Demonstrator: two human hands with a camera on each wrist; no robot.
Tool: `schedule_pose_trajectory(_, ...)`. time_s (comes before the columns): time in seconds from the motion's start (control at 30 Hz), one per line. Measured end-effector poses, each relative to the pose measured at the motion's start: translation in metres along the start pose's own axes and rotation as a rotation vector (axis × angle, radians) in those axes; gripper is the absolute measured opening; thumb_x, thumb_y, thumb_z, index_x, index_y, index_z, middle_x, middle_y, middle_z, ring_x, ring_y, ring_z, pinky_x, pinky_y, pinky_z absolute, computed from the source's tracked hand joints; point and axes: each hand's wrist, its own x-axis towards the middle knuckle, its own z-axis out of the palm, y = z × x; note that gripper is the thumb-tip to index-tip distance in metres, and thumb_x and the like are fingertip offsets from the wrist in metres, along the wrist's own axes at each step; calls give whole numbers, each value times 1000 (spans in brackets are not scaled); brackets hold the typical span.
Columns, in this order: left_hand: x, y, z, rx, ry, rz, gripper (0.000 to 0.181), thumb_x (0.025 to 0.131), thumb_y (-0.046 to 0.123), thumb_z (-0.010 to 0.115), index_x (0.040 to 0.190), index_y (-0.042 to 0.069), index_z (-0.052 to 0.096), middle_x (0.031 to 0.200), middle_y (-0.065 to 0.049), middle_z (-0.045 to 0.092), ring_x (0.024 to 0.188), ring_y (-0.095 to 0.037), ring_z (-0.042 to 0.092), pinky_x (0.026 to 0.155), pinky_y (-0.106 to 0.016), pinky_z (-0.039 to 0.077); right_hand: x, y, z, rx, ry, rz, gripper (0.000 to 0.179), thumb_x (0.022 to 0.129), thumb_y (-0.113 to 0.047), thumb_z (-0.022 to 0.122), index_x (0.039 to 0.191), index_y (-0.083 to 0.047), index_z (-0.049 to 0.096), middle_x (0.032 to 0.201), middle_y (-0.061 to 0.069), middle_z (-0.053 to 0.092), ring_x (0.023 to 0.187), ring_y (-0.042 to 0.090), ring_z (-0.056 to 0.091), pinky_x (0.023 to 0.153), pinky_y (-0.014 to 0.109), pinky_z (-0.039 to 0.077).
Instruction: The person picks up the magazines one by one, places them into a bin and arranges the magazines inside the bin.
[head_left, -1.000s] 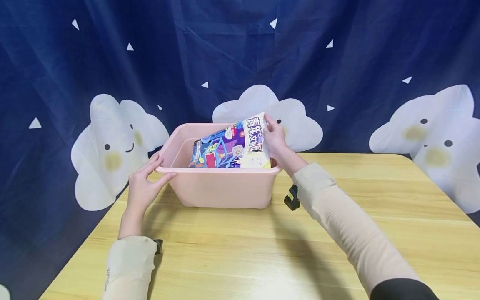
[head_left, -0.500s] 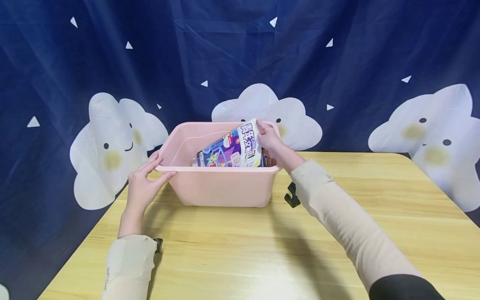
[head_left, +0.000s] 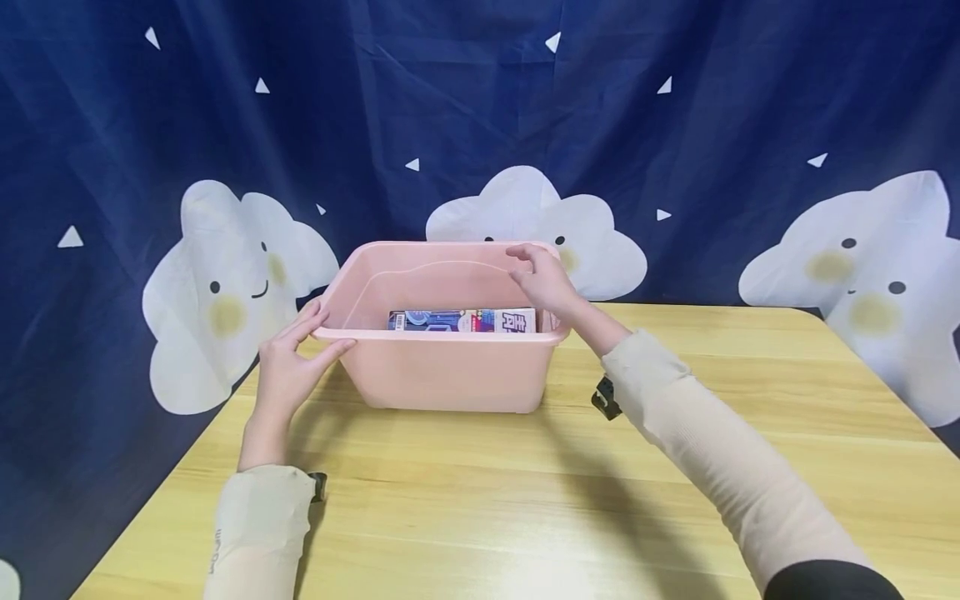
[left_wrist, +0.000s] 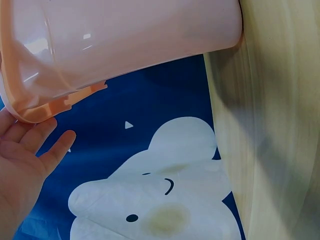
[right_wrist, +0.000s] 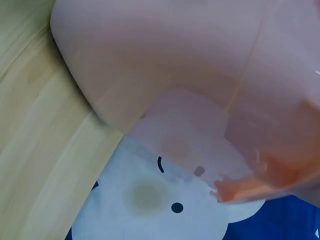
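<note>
A pink plastic bin (head_left: 442, 375) stands on the table. My left hand (head_left: 288, 371) pinches its left front corner at the rim, thumb in front and fingers at the side. In the left wrist view the fingers (left_wrist: 42, 134) reach under the orange-tinted lip. A colourful magazine (head_left: 463, 321) with a white-and-purple title strip lies low inside, its lower part hidden by the front wall. Over the bin's right side hovers my right hand (head_left: 546, 285), empty, fingers loosely bent above the magazine. The right wrist view mostly shows the bin's outer wall (right_wrist: 125, 65).
The light wood table (head_left: 465, 500) extends in front of the bin and to its right. Behind hangs a dark blue curtain (head_left: 480, 100) with white clouds and triangles. Small black devices sit at both wrists.
The magazine, held slanted by its upper right corner earlier, has gone down into the bin and been let go. My right hand has come free of it; the left hand keeps its hold.
</note>
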Motion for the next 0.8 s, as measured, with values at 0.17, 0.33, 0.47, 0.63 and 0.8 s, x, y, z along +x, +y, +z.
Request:
schedule_pose_trajectory(0.17, 0, 0, 0, -8, -3, -3, 54, 68, 15, 82, 115, -3, 62, 126, -15, 54, 120, -27, 49, 103, -33, 35, -8, 5, -13, 36, 23, -51, 34, 93, -5, 46, 126, 6, 48, 130, 23, 48, 119, 33, 45, 100, 41, 38)
schedule_pose_trajectory(0.33, 0, 2, -4, -20, -52, -28, 56, 71, 16, 80, 118, -3, 59, 128, -17, 52, 120, -30, 48, 99, -40, 38, -19, 15, -28, 41, 35, -79, 34, 93, -5, 48, 124, 9, 48, 127, 25, 49, 121, 33, 44, 104, 42, 33)
schedule_pose_trajectory(0.47, -1, 5, -6, -20, -98, -39, 56, 73, 19, 78, 120, -3, 57, 130, -19, 50, 121, -33, 46, 99, -45, 36, -34, 27, -41, 59, 32, -53, 36, 93, -6, 49, 125, 10, 46, 127, 26, 49, 123, 33, 42, 106, 44, 30)
schedule_pose_trajectory(0.63, -1, 14, -11, 62, -190, -20, 57, 79, 24, 72, 125, -5, 53, 136, -24, 42, 129, -38, 33, 105, -51, 26, -58, 41, -55, 38, 13, -28, 36, 92, -5, 50, 123, 11, 46, 126, 29, 49, 121, 37, 43, 102, 47, 35)
schedule_pose_trajectory(0.8, -3, 30, -12, 160, -181, 49, 52, 81, 23, 71, 121, -7, 55, 134, -27, 43, 126, -43, 36, 101, -57, 29, -85, 56, -66, 13, -36, -47, 35, 91, -1, 50, 122, 15, 44, 124, 33, 48, 117, 43, 44, 98, 52, 37)
